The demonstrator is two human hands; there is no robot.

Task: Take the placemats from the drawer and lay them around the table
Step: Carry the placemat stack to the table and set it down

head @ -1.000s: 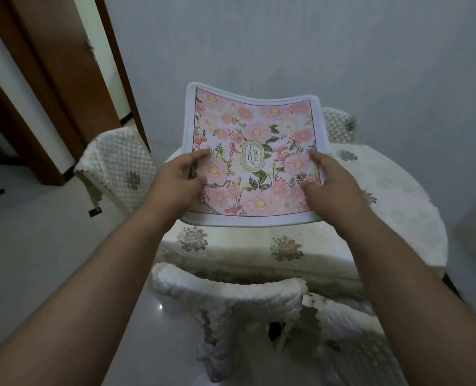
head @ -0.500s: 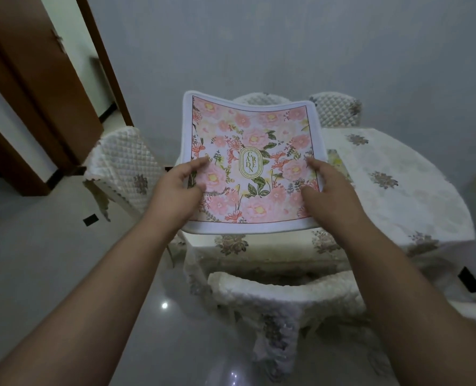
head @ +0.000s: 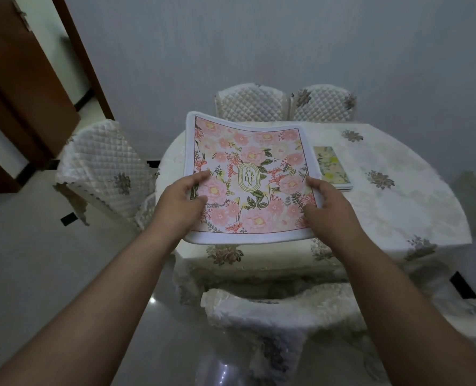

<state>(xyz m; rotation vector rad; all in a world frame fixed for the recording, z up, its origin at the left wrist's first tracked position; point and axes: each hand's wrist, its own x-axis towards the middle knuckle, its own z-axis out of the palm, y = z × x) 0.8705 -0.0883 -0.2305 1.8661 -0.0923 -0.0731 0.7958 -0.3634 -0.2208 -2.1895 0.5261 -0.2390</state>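
From my view the near edge of the table (head: 398, 218) is fenced by a chair (head: 275, 310) tucked under it, so my hands must reach over that chair back. The pink placemat (head: 248, 185) I hold between my left hand (head: 181, 201) and right hand (head: 331, 210) covers the left half of the tabletop, and a stack of mats (head: 332, 168) lies just beside its right edge. The cloth to the right of that stack is bare, while one chair (head: 106, 168) blocks the left side and two chairs (head: 284, 103) block the far side.
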